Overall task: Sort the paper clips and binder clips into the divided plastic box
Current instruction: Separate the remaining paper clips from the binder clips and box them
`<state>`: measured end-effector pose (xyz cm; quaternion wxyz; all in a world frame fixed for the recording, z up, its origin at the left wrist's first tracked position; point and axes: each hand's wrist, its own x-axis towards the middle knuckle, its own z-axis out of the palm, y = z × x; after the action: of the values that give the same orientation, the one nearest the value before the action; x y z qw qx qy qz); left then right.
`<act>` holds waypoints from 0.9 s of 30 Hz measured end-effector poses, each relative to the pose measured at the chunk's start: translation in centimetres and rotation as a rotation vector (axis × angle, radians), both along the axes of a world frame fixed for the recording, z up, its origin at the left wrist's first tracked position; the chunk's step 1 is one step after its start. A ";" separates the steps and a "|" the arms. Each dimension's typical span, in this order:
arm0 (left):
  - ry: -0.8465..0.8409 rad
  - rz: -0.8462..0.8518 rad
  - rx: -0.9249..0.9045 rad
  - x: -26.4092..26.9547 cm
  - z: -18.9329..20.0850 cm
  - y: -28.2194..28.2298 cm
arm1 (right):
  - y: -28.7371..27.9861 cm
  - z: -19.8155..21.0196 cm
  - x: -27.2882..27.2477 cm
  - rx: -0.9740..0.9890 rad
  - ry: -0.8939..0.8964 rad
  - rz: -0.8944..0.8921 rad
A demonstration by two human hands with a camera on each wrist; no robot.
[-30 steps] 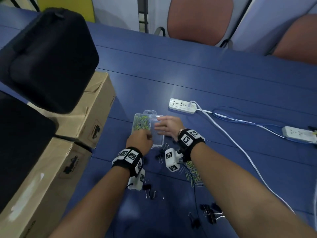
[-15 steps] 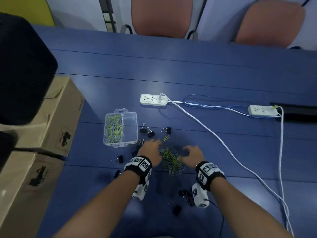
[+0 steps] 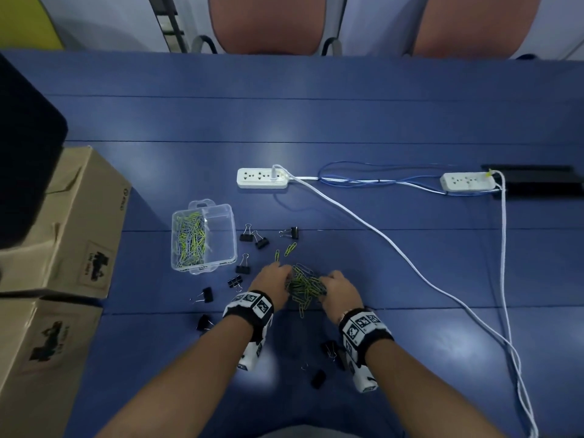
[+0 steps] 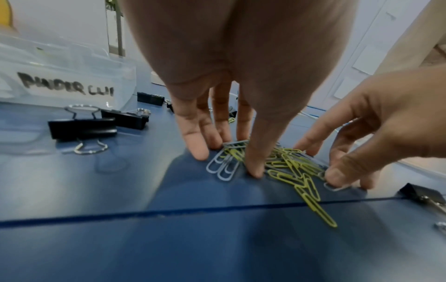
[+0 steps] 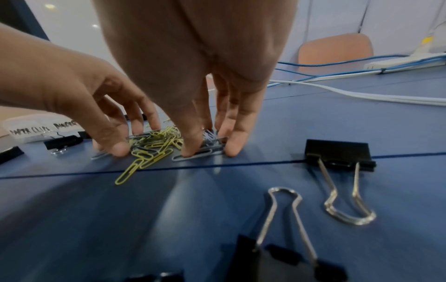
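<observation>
A loose pile of yellow and grey paper clips (image 3: 305, 284) lies on the blue table between my hands. My left hand (image 3: 271, 281) touches its left side with fingertips (image 4: 201, 154) pointing down onto the table. My right hand (image 3: 339, 287) presses fingertips (image 5: 233, 150) against the pile's right side. Neither hand holds a clip. The clear divided box (image 3: 221, 238) stands to the upper left, with paper clips (image 3: 189, 240) in its left compartment and nothing in the right. Several black binder clips (image 3: 246, 237) lie scattered around the box and hands.
Two white power strips (image 3: 262, 178) (image 3: 467, 181) and their cables (image 3: 395, 251) lie across the far and right table. Cardboard boxes (image 3: 79, 222) and a black bag (image 3: 28, 172) fill the left side. More binder clips (image 5: 337, 152) sit near my right wrist.
Both hands left the box and came back toward me to the paper clip pile. Since half a second ago they have closed in on it from both sides.
</observation>
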<state>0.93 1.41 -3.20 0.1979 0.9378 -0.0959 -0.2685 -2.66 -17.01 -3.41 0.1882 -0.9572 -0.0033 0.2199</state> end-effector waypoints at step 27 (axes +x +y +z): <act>-0.096 0.250 -0.210 -0.4 1.9 3.2 | -1.9 0.5 -0.4 0.037 -0.041 -0.124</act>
<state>0.52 4.62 -1.27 0.3219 0.9284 -0.0152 -0.1851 -3.09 -18.91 -2.95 0.2188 -0.9563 0.0480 0.1881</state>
